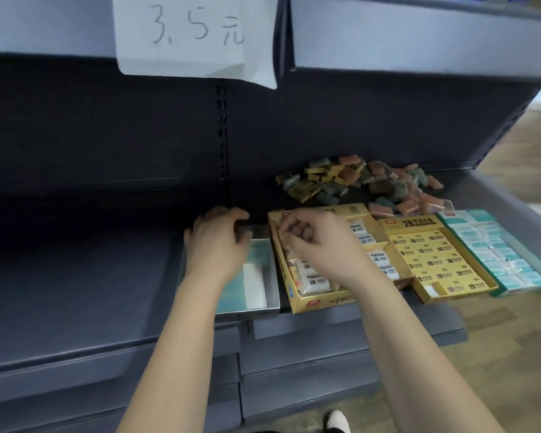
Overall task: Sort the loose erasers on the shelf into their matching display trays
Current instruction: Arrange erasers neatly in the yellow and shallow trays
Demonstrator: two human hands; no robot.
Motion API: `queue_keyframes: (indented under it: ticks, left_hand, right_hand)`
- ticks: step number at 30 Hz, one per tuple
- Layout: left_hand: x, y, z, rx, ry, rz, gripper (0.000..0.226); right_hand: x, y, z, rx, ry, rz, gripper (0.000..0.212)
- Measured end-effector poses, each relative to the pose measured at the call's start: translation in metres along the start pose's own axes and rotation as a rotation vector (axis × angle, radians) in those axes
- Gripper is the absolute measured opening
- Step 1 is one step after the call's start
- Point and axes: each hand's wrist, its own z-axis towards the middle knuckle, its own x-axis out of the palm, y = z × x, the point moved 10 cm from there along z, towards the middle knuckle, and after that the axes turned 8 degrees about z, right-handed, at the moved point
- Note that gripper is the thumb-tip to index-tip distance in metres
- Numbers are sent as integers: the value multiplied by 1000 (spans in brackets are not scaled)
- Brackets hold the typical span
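Erasers [356, 179] in yellow, green and pink lie loose in a heap at the back of the shelf [107, 276], behind three display trays set side by side: a yellow tray [322, 303] of white 2B erasers, a second yellow tray [406, 222] packed with yellow ones, and a teal tray [469, 215] at the right. Left of these stands a silver tray [263, 304] holding one white eraser [253, 285], and the left hand [216, 242] has its grip clamped over that tray's far rim. The right hand [313, 242] hovers over the first yellow tray, fingers bunched together; whether the grip pinches an eraser I cannot tell.
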Motion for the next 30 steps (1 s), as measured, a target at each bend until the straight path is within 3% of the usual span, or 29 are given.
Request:
queue_keyframes:
  ticks: [6,18,23,26,30]
  left_hand:
    - [-18,-23,-4,62,-133,-190,28]
    - [4,-119,8,36,-68,-109,31]
    - [24,-173,13,6,-59,-83,38]
    - [37,-204,17,-7,-66,-74,38]
    - [51,-228,18,-55,-89,-72,34]
  right_hand:
    - [-33,-7,5,-10,-86,42,15]
    - [-129,-97,21,83,-78,-126,20]
    - [-179,-143,29,137,-8,-308,27]
    - [-201,-170,34,166,-8,-205,25]
    - [-212,-193,50,146,4,-258,21]
